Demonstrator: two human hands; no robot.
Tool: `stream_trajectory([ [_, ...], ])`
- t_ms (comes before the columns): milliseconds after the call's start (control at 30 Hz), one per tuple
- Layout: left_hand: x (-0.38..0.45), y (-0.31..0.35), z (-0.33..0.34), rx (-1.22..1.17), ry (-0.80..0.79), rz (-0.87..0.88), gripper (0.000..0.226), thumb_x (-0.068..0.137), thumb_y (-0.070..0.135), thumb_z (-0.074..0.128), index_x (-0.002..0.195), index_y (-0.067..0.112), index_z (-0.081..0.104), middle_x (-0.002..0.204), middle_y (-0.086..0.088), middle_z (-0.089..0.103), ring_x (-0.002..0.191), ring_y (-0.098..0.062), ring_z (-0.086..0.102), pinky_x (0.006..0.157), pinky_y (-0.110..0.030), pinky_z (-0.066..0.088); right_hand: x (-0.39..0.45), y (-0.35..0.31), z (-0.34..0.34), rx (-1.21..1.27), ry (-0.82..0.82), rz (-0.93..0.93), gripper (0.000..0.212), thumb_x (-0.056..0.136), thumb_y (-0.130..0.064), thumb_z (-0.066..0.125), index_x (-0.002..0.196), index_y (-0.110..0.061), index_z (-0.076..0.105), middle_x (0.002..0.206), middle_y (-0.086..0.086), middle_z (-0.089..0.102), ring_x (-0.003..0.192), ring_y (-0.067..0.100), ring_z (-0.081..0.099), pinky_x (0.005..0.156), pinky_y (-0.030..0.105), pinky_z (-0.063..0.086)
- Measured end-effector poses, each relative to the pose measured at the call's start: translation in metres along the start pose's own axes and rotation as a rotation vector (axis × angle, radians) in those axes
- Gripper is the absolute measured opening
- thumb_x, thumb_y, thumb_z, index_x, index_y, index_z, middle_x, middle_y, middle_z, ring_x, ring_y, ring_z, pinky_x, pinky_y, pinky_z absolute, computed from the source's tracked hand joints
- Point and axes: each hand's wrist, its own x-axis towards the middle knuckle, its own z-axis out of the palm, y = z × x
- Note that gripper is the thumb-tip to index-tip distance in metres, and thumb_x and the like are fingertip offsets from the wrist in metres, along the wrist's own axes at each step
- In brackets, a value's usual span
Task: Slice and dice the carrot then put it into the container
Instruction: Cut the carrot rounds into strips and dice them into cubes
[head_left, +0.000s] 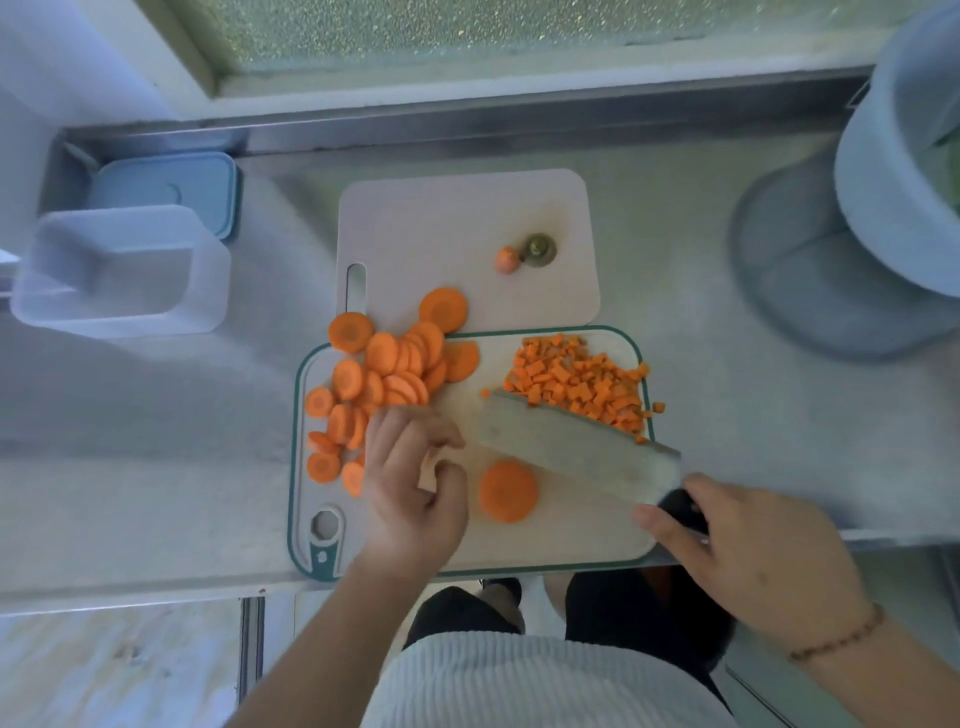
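Observation:
A green-rimmed cutting board (587, 535) holds a heap of round carrot slices (387, 371) on its left and a pile of diced carrot (584, 384) on its right. One single carrot slice (507, 491) lies flat near the board's middle. My left hand (415, 478) hovers just left of that slice, fingers apart and curled, holding nothing. My right hand (748, 551) grips the black handle of a cleaver (571, 441), whose wide blade lies tilted against the diced pile. An empty clear container (122, 270) stands at the far left of the counter.
A second pale board (457, 223) lies behind, carrying the carrot's end pieces (524, 254). A blue lid (171, 187) sits behind the container. A pale bowl (904, 156) over a mesh strainer (810, 280) stands at the right. The counter's front edge runs just below the board.

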Motion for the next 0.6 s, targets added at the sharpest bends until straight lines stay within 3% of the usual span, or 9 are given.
stream_trajectory([
  [100,0.025,-0.001,0.011,0.154,-0.272,0.034,0.015,0.082,0.023,0.058,0.083,0.013,0.069,0.09,0.007,0.064,0.093,-0.023,0.054,0.087,-0.035,0.042,0.005,0.0,0.002,-0.036,0.027,-0.027,0.064,0.088,-0.076,0.019,0.058,-0.026,0.045,0.041,-0.007,0.047,0.031,0.013,0.047,0.038,0.015,0.011],
  [233,0.037,-0.013,0.026,0.338,-0.523,0.016,0.032,0.088,0.051,0.056,0.094,0.024,0.073,0.097,0.012,0.063,0.104,-0.022,0.05,0.089,-0.043,0.041,0.007,-0.002,0.001,0.003,0.069,-0.075,0.053,0.089,-0.072,0.025,0.063,-0.027,0.035,0.044,-0.006,0.048,0.031,0.015,0.047,0.039,0.017,0.014],
  [400,0.043,-0.007,0.03,0.34,-0.537,0.048,0.039,0.089,0.054,0.056,0.104,0.023,0.075,0.104,0.009,0.066,0.104,-0.024,0.051,0.089,-0.046,0.043,0.01,-0.003,-0.001,0.008,0.092,-0.09,0.053,0.088,-0.071,0.026,0.063,-0.025,0.032,0.044,-0.005,0.049,0.032,0.016,0.047,0.037,0.02,0.02],
  [600,0.046,0.027,0.053,0.282,-0.718,0.324,0.036,0.094,0.054,0.052,0.112,0.03,0.073,0.116,0.008,0.062,0.108,-0.024,0.05,0.09,-0.041,0.038,0.014,-0.01,-0.003,-0.021,0.099,-0.125,0.062,0.089,-0.07,0.028,0.059,-0.019,0.049,0.045,-0.004,0.05,0.032,0.018,0.047,0.038,0.021,0.023],
])
